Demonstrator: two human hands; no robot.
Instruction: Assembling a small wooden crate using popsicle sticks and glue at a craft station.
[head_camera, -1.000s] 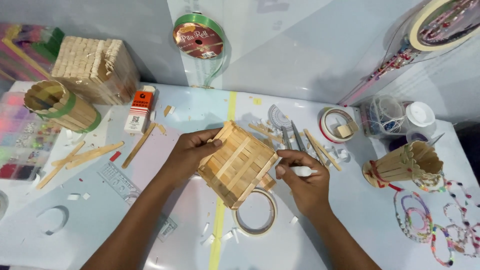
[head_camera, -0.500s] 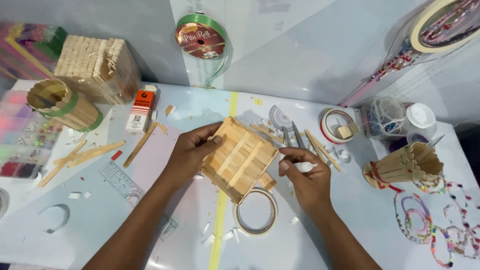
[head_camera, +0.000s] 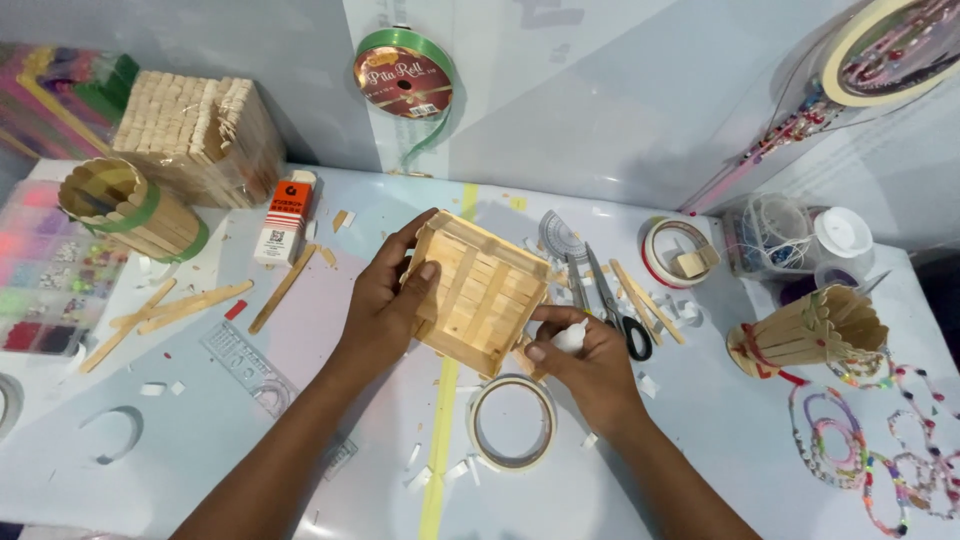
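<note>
Fingers of the left hand (head_camera: 385, 300) grip the stick box (head_camera: 478, 295), while the right hand (head_camera: 590, 365) clenches a mostly hidden white bottle (head_camera: 570, 340).

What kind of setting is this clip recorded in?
Most likely a home or hobby craft table. The left hand steadies a craft-stick box, the right hand holds a small white bottle, with loose wooden sticks, a tape roll and scissors nearby.

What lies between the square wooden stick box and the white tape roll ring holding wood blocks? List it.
In the head view, between the square wooden stick box and the white tape roll ring lie a clear protractor, black-handled scissors and loose wooden sticks.
</note>
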